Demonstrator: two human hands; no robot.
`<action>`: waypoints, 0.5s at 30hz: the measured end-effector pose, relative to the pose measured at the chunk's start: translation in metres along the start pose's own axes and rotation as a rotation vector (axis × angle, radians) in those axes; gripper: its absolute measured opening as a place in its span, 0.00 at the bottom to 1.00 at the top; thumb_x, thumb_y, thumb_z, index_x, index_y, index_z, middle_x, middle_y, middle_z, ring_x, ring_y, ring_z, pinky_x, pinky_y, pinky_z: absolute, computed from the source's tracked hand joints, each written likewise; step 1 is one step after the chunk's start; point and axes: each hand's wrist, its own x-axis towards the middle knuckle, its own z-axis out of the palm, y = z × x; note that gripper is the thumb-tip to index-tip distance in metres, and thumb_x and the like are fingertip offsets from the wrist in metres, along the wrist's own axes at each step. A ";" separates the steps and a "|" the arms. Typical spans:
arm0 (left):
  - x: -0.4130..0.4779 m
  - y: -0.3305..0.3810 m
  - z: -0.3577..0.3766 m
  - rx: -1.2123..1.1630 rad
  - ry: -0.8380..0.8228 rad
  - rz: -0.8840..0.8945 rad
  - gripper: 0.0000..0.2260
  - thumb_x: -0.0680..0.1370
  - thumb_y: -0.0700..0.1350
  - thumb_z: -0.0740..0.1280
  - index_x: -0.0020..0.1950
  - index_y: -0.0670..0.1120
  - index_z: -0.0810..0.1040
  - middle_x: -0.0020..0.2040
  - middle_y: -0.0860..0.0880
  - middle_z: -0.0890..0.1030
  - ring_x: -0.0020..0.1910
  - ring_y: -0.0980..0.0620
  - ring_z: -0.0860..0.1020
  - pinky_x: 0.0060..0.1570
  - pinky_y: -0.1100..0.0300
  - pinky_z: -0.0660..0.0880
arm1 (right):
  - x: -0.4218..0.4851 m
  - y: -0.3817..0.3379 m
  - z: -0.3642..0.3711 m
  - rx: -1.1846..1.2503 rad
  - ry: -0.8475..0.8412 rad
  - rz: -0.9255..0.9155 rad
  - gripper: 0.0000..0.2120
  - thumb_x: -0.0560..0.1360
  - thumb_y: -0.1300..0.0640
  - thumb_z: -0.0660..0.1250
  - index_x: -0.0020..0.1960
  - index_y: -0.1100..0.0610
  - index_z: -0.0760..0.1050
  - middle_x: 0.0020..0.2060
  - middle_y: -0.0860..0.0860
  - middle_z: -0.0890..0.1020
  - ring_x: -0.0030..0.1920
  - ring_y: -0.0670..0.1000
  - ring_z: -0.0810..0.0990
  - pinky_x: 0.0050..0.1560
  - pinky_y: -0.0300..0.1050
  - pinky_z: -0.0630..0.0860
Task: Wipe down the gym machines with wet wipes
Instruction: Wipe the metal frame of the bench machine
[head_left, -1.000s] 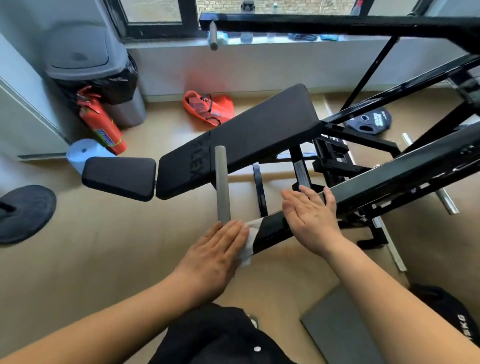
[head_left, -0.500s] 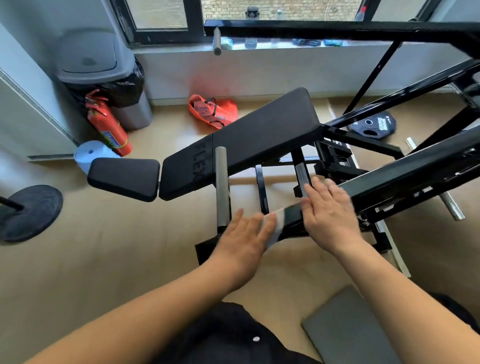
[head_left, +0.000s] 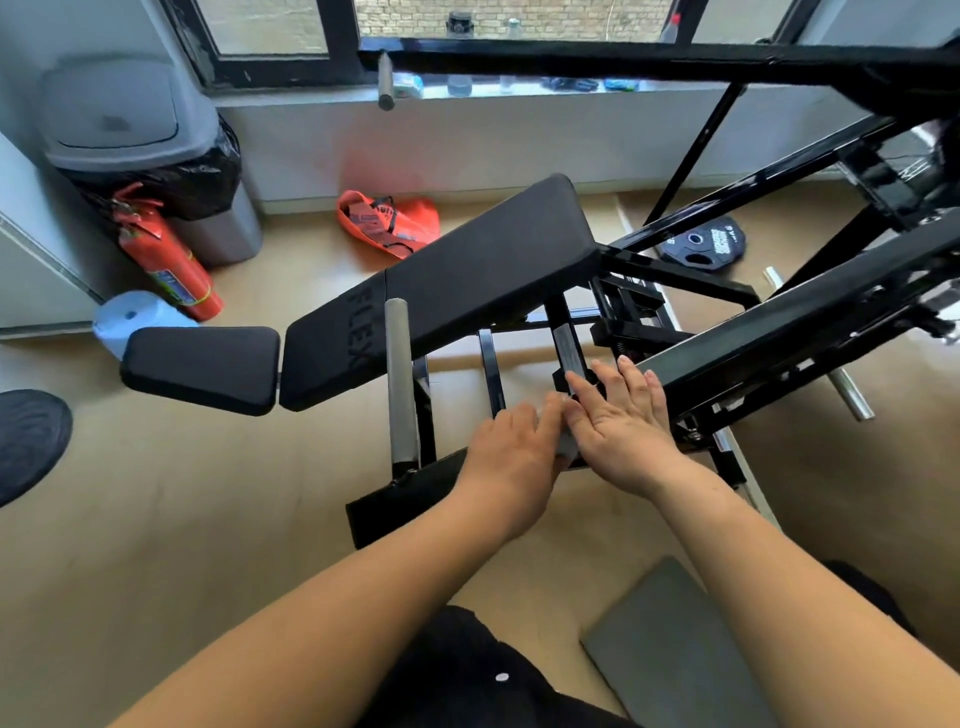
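Observation:
A black lever arm (head_left: 789, 322) of the gym machine slopes from the upper right down to its near end under my hands. My left hand (head_left: 511, 449) lies flat on that arm and presses a white wet wipe (head_left: 563, 441) against it; only a small part of the wipe shows between my hands. Right beside it, my right hand (head_left: 623, 428) rests flat on the arm with straight fingers. A grey handle bar (head_left: 400, 382) stands up from the arm's end, left of my left hand. Behind it is the black padded bench (head_left: 467, 280).
A grey bin (head_left: 130, 140), a red fire extinguisher (head_left: 166, 260) and a paper roll (head_left: 130, 317) stand at the left wall. An orange bag (head_left: 387, 221) and a weight plate (head_left: 701, 244) lie on the floor. A grey mat (head_left: 675, 649) lies at the lower right.
My left hand has slid the wipe up the arm from its end toward my right hand, baring the arm's end. My right hand has moved a little further up the arm.

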 end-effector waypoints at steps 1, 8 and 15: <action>-0.012 -0.007 0.000 0.068 0.012 0.035 0.34 0.82 0.50 0.63 0.81 0.48 0.47 0.69 0.44 0.68 0.64 0.44 0.70 0.69 0.48 0.67 | 0.000 0.000 0.000 0.001 -0.004 0.001 0.28 0.85 0.38 0.43 0.84 0.42 0.51 0.84 0.47 0.45 0.81 0.50 0.32 0.78 0.53 0.27; -0.044 -0.039 -0.005 0.282 -0.122 0.077 0.41 0.81 0.43 0.62 0.80 0.45 0.33 0.74 0.40 0.58 0.76 0.39 0.59 0.81 0.42 0.41 | 0.002 -0.002 -0.002 -0.019 -0.055 0.020 0.28 0.85 0.38 0.41 0.84 0.41 0.47 0.83 0.48 0.40 0.80 0.50 0.29 0.78 0.55 0.27; 0.037 -0.003 0.009 0.066 -0.088 0.164 0.30 0.84 0.59 0.56 0.81 0.44 0.54 0.64 0.43 0.74 0.58 0.44 0.73 0.61 0.49 0.69 | 0.002 -0.005 -0.006 0.103 -0.062 0.069 0.28 0.85 0.39 0.37 0.84 0.44 0.45 0.84 0.45 0.42 0.80 0.45 0.29 0.78 0.50 0.26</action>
